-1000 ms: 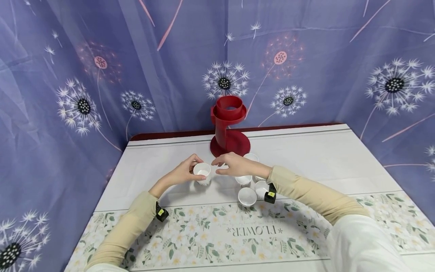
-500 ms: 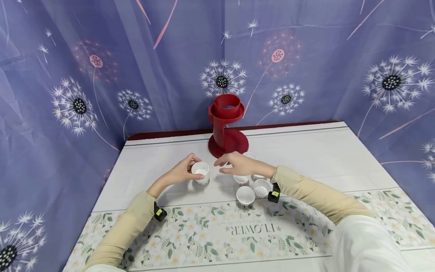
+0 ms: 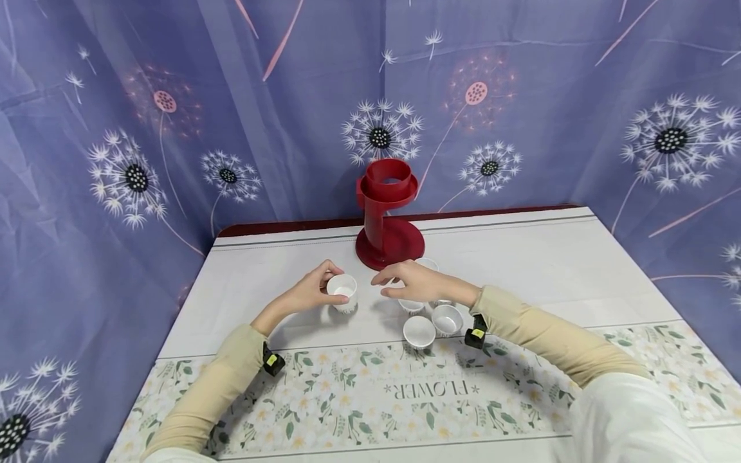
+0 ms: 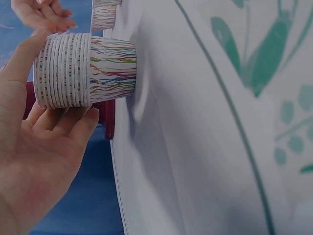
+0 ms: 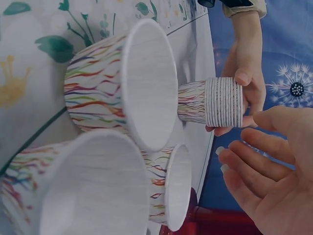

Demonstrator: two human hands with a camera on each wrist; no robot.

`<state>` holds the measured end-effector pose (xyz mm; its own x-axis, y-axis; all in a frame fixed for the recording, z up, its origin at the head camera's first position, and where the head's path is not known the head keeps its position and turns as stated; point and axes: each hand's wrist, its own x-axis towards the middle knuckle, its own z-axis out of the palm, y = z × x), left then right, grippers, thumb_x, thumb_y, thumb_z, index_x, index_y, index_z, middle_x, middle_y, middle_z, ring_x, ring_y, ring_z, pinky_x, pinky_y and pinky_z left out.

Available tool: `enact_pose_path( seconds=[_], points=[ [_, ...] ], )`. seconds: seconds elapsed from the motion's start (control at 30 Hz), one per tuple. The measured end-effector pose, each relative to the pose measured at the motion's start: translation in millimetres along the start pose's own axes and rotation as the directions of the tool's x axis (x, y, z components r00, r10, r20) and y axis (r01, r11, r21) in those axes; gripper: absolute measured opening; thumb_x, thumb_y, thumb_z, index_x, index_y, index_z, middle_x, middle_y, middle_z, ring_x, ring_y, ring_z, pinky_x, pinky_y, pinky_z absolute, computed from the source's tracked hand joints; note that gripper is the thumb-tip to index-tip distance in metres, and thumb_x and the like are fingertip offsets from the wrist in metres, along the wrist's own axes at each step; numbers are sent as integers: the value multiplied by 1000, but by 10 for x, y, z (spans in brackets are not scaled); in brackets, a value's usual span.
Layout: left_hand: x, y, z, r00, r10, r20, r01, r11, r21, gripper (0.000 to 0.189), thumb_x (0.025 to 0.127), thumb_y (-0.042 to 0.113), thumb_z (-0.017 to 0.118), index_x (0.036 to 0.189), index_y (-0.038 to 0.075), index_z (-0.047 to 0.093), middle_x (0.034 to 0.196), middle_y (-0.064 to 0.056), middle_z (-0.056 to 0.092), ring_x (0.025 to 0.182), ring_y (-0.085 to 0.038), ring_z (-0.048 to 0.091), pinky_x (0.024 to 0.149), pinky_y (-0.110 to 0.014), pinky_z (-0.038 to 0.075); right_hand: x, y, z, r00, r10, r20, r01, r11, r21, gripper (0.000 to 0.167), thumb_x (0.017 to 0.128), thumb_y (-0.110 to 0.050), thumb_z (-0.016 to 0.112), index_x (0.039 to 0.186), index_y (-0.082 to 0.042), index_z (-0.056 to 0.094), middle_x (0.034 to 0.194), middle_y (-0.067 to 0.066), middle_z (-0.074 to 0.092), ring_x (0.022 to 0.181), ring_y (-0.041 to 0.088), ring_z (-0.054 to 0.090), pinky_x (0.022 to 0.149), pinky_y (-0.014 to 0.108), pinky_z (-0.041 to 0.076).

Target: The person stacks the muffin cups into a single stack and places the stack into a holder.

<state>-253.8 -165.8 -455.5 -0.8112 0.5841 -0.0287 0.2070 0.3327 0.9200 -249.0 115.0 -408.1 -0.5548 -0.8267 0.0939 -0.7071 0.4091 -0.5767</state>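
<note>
Left of the table's middle, my left hand (image 3: 307,294) grips a nested stack of white paper cups (image 3: 343,286) between thumb and fingers. In the left wrist view the stack (image 4: 88,71) shows many rims packed together and colourful wavy lines on its outer cup. My right hand (image 3: 418,281) hovers to the right of the stack, fingers spread and lightly bent, holding nothing. Several single cups of the same pattern stand mouth up below and beside it, including a front cup (image 3: 419,332) and its neighbour (image 3: 448,320). The right hand and forearm partly hide others.
Behind the hands stands a red holder (image 3: 376,235) with a round base and a ring-shaped top. A floral cloth (image 3: 347,411) covers the table. Blue-purple dandelion curtains (image 3: 301,128) hang around the back and sides.
My right hand has drawn slightly to the right, widening the gap to the stack. The left hand keeps its grip on the paper cups, nearly still. The head view has shifted a little.
</note>
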Motion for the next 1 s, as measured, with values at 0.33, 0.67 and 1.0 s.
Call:
enact_pose_path(
  seconds=[0.33, 0.67, 1.0],
  points=[
    [3, -10, 7, 1000, -4, 2, 4, 1000, -4, 52, 83, 3, 75, 120, -6, 40, 120, -27, 62, 97, -23, 62, 79, -19, 51, -59, 66, 21, 1000, 1, 12, -1, 999, 40, 30, 93, -10, 61, 120, 3, 64, 119, 18, 67, 105, 28, 67, 88, 40, 55],
    [-12, 19, 3, 1000, -10, -13, 10, 1000, 24, 52, 83, 4, 75, 120, -4, 41, 120, -25, 63, 98, -22, 63, 81, -21, 51, -170, 160, -30, 997, 75, 29, -75, 997, 21, 40, 87, -10, 70, 124, 1, 62, 123, 15, 65, 110, 31, 63, 93, 46, 52],
    [-8, -4, 2, 1000, -5, -12, 6, 1000, 26, 51, 84, 5, 74, 121, -4, 40, 121, -26, 62, 102, -30, 63, 81, -20, 51, -253, 232, -53, 986, 148, 82, -141, 986, -93, 50, 83, -16, 73, 129, -4, 60, 129, 7, 63, 122, 26, 56, 99, 42, 48]
  ],
)
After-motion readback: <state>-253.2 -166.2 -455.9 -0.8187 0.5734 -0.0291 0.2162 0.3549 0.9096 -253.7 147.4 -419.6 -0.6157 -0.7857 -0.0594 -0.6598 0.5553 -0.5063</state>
